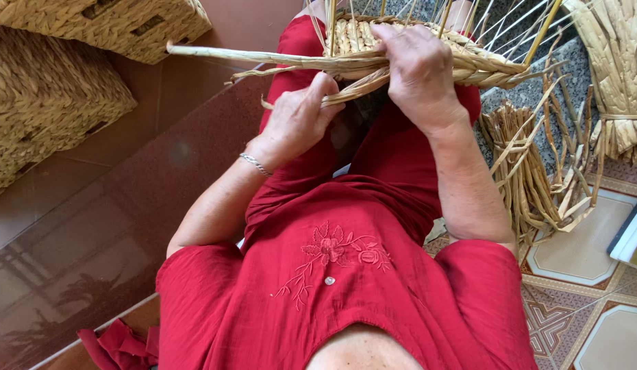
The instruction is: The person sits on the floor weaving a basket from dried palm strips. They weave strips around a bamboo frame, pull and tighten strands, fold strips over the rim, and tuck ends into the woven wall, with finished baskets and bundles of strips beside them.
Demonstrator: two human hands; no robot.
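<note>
On the person's lap, far from the camera, sits a half-woven basket (401, 48) of pale straw, with thin upright stakes (517, 24) rising from its far edge. Along its near rim runs a thick braided strand (264, 60) whose loose end juts out to the left. The right hand (418, 75) lies across the rim with its fingers curled down over the weave, pressing it. The left hand (301, 116) is closed around a flat straw strip (353, 88) just below the rim, pinched between thumb and fingers; a thin bracelet (255, 164) circles that wrist. Right of the red-clad knees, a bundle of loose reeds (531, 171) lies on the patterned tile floor (579, 253). At far left stand two finished woven baskets (51, 103).
</note>
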